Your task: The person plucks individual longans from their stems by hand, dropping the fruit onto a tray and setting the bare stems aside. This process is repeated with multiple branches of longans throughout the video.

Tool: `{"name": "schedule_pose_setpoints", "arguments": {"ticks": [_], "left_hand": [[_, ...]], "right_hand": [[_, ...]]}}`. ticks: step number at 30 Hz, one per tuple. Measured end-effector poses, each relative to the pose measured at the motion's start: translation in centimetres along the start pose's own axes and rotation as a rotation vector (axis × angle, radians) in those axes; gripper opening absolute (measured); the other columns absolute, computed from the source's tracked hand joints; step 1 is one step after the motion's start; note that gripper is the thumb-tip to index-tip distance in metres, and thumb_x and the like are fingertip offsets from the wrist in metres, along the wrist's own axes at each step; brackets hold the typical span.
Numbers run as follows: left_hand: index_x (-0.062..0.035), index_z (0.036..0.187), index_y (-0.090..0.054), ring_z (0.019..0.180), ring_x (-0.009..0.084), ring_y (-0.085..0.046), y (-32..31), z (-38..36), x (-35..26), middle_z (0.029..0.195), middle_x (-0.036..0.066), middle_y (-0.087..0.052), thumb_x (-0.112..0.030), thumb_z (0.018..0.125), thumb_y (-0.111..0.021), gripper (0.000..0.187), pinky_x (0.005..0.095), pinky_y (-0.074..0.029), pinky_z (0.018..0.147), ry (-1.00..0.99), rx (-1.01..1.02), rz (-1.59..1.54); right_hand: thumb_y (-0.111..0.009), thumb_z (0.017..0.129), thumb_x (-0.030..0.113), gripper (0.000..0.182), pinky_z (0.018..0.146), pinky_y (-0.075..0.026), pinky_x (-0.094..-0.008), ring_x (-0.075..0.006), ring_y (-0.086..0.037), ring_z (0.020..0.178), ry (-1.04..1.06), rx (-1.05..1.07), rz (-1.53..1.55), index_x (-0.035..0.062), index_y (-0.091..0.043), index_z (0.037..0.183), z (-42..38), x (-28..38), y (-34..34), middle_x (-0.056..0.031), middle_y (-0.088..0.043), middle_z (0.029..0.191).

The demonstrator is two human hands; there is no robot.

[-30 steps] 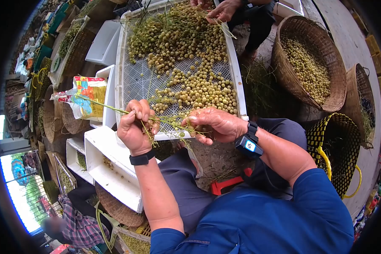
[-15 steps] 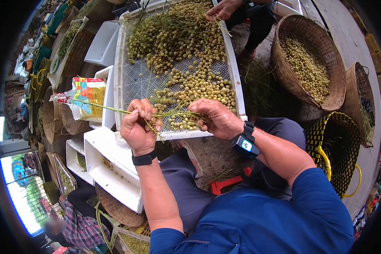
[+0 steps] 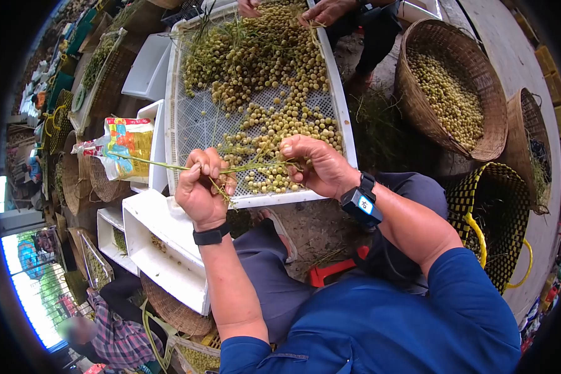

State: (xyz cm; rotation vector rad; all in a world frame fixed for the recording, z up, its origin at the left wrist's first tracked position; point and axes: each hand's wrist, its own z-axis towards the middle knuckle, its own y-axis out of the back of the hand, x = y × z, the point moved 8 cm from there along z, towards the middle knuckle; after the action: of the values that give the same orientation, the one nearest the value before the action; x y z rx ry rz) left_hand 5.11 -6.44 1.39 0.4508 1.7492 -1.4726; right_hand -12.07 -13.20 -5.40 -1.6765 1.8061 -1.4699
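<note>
My left hand [image 3: 199, 190] is closed around a thin green stem [image 3: 159, 163] whose long bare end sticks out to the left. At the stem's branched right end, my right hand [image 3: 324, 169] has its thumb and fingers curled on the twigs; what lies inside its fingertips is partly hidden. Both hands are over the near edge of a white mesh tray [image 3: 192, 134]. Small round yellow-green fruits [image 3: 290, 128] lie loose beneath and beyond them. Farther back in the tray is a heap of fruits still on twigs [image 3: 237, 62].
Another person's hand [image 3: 327, 11] works at the tray's far edge. A wicker basket [image 3: 502, 118] of fruits stands at right, above a black-and-yellow woven basket [image 3: 498, 218]. White foam boxes [image 3: 168, 249] and a printed plastic bag [image 3: 131, 146] are at left. A red stool [image 3: 336, 271] shows below.
The co-worker's second hand has come into view at the tray's far edge. My right hand has tilted slightly upward at the stem's end; my left hand keeps its hold.
</note>
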Motion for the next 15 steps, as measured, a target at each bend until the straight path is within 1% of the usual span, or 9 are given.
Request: {"name": "schedule_pose_setpoints", "arguments": {"ticks": [3,5,7,9,10,11,13,14,15], "left_hand": [[-0.0078,0.081,-0.045,0.059,0.0138,-0.042,1.0,-0.1,-0.8,0.076,0.004,-0.042,-0.020,0.090,-0.050,0.016,0.0289,-0.046,0.043,-0.038,-0.036,-0.032],[-0.0078,0.082,-0.045,0.059,0.0127,-0.040,1.4,-0.1,-1.7,0.077,0.004,-0.041,-0.019,0.091,-0.051,0.015,0.0277,-0.046,0.045,-0.063,-0.017,-0.059],[-0.0077,0.083,-0.044,0.058,0.0116,-0.039,1.9,-0.2,-2.5,0.079,0.004,-0.041,-0.017,0.092,-0.051,0.014,0.0265,-0.046,0.047,-0.095,0.001,-0.086],[-0.0057,0.086,-0.048,0.055,0.0114,-0.037,3.3,-0.3,-2.6,0.082,0.005,-0.044,-0.016,0.092,-0.051,0.013,0.0275,-0.046,0.051,-0.074,-0.081,-0.115],[-0.0052,0.089,-0.050,0.053,0.0114,-0.036,4.2,-0.3,-2.3,0.082,0.005,-0.046,-0.017,0.093,-0.051,0.013,0.0284,-0.044,0.054,-0.038,-0.126,-0.124],[-0.0052,0.089,-0.050,0.053,0.0114,-0.036,4.6,-0.3,-2.1,0.082,0.005,-0.046,-0.017,0.093,-0.051,0.013,0.0284,-0.044,0.054,-0.039,-0.127,-0.126],[-0.0074,0.088,-0.052,0.052,0.0117,-0.040,6.0,-0.4,-1.0,0.082,0.005,-0.051,-0.019,0.093,-0.052,0.012,0.0307,-0.043,0.052,0.047,-0.263,-0.100],[-0.0078,0.089,-0.052,0.054,0.0108,-0.037,5.8,-0.4,-0.8,0.081,0.003,-0.049,-0.020,0.093,-0.051,0.013,0.0287,-0.038,0.056,0.077,-0.277,-0.061],[-0.0078,0.089,-0.052,0.054,0.0108,-0.037,5.6,-0.4,-0.6,0.081,0.003,-0.049,-0.020,0.093,-0.051,0.013,0.0287,-0.038,0.056,0.074,-0.281,-0.063]], "right_hand": [[-0.067,0.087,0.009,0.010,0.054,-0.043,-0.0234,-0.0089,-0.052,0.065,0.039,-0.010,-0.184,0.0088,-0.060,0.094,0.9,-0.6,1.3,0.0005,-0.056,0.079],[-0.066,0.087,0.007,0.010,0.053,-0.044,-0.0237,-0.0086,-0.055,0.067,0.157,-0.177,-0.418,0.0063,-0.060,0.095,1.5,0.9,3.0,-0.0009,-0.059,0.078],[-0.064,0.088,0.007,0.010,0.058,-0.048,-0.0234,-0.0099,-0.059,0.073,0.095,-0.221,-0.394,0.0044,-0.060,0.097,1.2,1.7,3.4,-0.0032,-0.062,0.087],[-0.063,0.090,0.010,0.018,0.073,-0.054,-0.0286,-0.0139,-0.063,0.086,0.085,-0.174,-0.218,0.0037,-0.061,0.106,1.4,2.4,2.9,-0.0063,-0.062,0.095],[-0.061,0.092,0.014,0.029,0.091,-0.052,-0.0335,-0.0186,-0.063,0.101,0.103,-0.177,-0.460,0.0018,-0.059,0.119,1.3,3.3,2.7,-0.0100,-0.062,0.107],[-0.061,0.092,0.014,0.029,0.091,-0.052,-0.0335,-0.0186,-0.063,0.101,0.102,-0.176,-0.462,0.0018,-0.059,0.119,1.6,3.5,3.0,-0.0100,-0.062,0.107],[-0.059,0.092,0.017,0.037,0.100,-0.046,-0.0398,-0.0213,-0.054,0.116,0.794,-0.488,-1.648,-0.0040,-0.056,0.122,0.2,8.2,1.2,-0.0145,-0.060,0.117],[-0.058,0.094,0.017,0.032,0.087,-0.051,-0.0320,-0.0169,-0.060,0.103,1.185,-0.654,-1.945,-0.0036,-0.060,0.118,-1.3,8.6,-0.1,-0.0121,-0.064,0.110],[-0.058,0.094,0.017,0.032,0.087,-0.051,-0.0320,-0.0169,-0.060,0.103,1.185,-0.648,-1.947,-0.0036,-0.060,0.118,-2.2,8.9,-1.5,-0.0121,-0.064,0.110]]}}
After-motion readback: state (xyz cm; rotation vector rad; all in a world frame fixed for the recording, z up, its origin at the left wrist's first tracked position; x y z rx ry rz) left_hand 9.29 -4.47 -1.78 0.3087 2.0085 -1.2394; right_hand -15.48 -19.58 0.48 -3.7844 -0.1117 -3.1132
